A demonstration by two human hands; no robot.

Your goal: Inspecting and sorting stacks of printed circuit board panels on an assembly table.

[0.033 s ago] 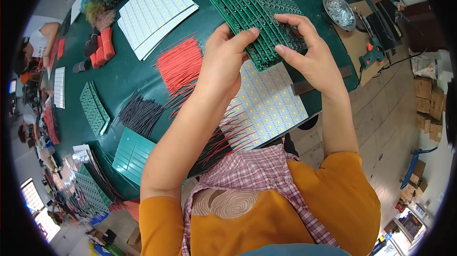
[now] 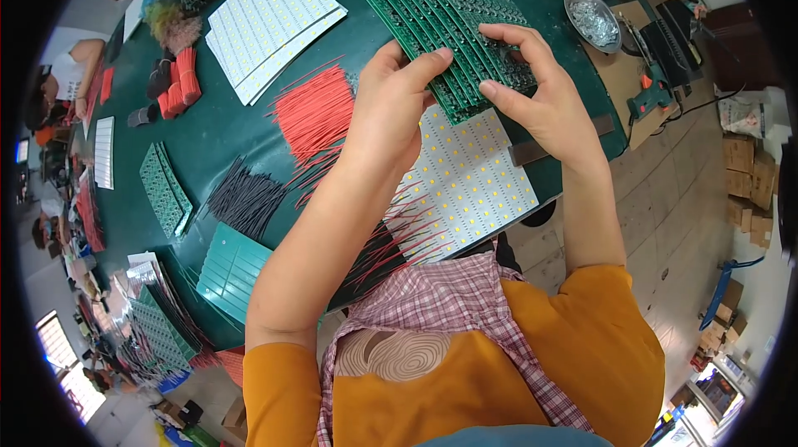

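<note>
A stack of green circuit boards (image 2: pixel 449 48), fanned a little and dotted with small dark components, is held tilted over the far middle of the table. My left hand (image 2: pixel 395 98) grips its near left side, thumb across the top face, other fingers mostly hidden beneath. At the right side my right hand (image 2: pixel 540 94) holds the boards, with index finger and thumb spread along the edge. Below the stack lies a white LED panel (image 2: pixel 470 181) with yellow chips; red and black wires cross its left part. A bundle of red wires (image 2: pixel 316 110) lies beside my left wrist.
White LED panels (image 2: pixel 270 23) lie at the far left, with black wires (image 2: pixel 245 198) and green boards (image 2: pixel 164 189) nearer. A metal bowl (image 2: pixel 592 21) of small clear parts and a green hot glue gun (image 2: pixel 651 94) are on the right. Another person (image 2: pixel 71 73) sits at left.
</note>
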